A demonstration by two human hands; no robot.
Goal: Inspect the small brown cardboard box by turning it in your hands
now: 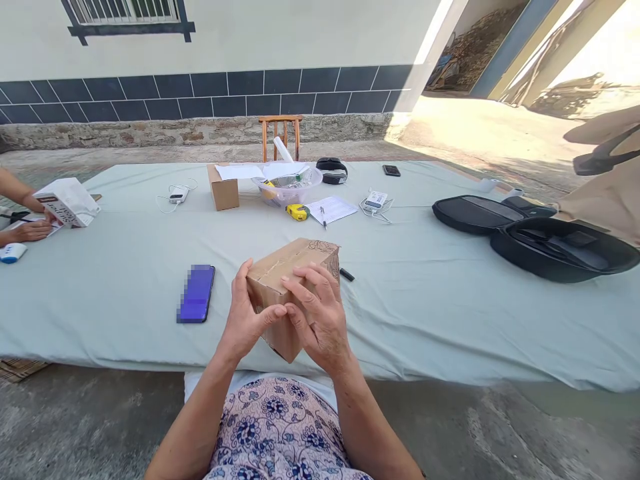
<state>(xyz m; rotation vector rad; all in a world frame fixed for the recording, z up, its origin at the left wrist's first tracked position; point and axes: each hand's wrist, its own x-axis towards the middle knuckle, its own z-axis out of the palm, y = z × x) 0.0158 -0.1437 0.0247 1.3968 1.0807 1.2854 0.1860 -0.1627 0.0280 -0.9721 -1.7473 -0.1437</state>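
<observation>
A brown cardboard box [280,267] is tilted between my two hands near the table's front edge, one corner towards me. Dark scribbled lines mark its far top corner. My left hand [247,320] grips the box's left side, thumb across the near face and fingers along the edge. On the right, my right hand [320,313] has its thumb on the near face and bent fingers over the top edge. Both thumb tips nearly meet at the near corner. Just behind the box on the right lies a black marker [347,275], partly hidden. A phone [197,293] lies left of my hands.
A pale green cloth [425,320] covers the table. Further back stand a small cardboard box [225,193], a plastic basket [293,193], a yellow tape measure [298,212] and paper [334,208]. An open black case [565,260] lies right. Another person's hands [33,230] are at far left.
</observation>
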